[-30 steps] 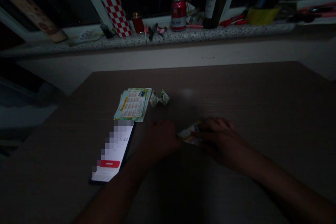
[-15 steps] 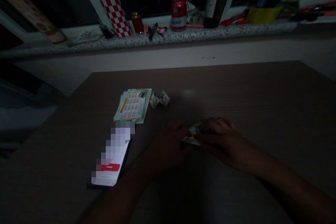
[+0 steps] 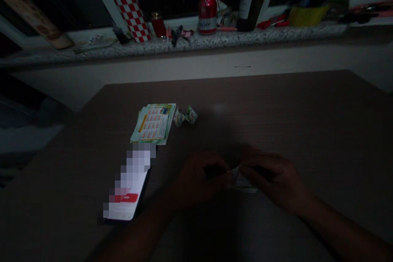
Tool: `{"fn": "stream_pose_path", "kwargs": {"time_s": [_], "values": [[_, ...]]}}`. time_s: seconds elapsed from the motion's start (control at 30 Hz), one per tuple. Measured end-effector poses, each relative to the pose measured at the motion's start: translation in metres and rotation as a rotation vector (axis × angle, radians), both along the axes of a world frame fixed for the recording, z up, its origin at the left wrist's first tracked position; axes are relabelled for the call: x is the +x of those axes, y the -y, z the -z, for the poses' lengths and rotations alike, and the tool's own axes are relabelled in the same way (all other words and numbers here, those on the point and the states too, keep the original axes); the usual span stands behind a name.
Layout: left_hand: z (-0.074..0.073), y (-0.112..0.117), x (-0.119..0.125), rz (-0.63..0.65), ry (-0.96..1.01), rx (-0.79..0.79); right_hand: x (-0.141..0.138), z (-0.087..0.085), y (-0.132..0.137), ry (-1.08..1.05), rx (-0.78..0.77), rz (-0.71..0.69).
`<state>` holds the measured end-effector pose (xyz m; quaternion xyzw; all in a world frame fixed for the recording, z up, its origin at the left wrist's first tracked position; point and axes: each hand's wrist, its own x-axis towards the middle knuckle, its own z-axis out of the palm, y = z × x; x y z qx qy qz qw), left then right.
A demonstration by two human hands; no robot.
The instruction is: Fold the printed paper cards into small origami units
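Note:
A small piece of printed paper (image 3: pixel 244 181) is pinched between my two hands, low over the table. My left hand (image 3: pixel 206 176) grips its left edge between thumb and fingertip. With thumb and fingers closed, my right hand (image 3: pixel 273 176) holds the upper edge, covering part of the sheet. Dim light hides how it is folded. Beyond my left hand lie two small folded paper pieces (image 3: pixel 190 115), beside a stack of printed cards (image 3: pixel 153 123) that look like lottery tickets.
A lit phone (image 3: pixel 125 200) lies left of my left forearm. Behind the table (image 3: pixel 276 102), a stone windowsill (image 3: pixel 221 41) holds a red can (image 3: pixel 207 14), a red-and-white checkered bottle (image 3: pixel 133 16), a dark tube (image 3: pixel 248 6) and a yellow tape roll (image 3: pixel 308 15).
The paper has come nearer to me and is tilted up by both hands, where before it lay flatter on the table. My fingers have shifted into pinches along its edge.

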<state>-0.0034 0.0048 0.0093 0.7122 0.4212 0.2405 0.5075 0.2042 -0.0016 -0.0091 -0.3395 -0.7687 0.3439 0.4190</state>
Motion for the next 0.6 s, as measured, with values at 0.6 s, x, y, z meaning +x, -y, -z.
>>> {"fn": "stream_pose_path", "kwargs": {"time_s": [0.6], "values": [[0.008,0.003,0.012,-0.092,0.109,-0.266,-0.009,0.002,0.010,0.094,-0.098,-0.079]]}}
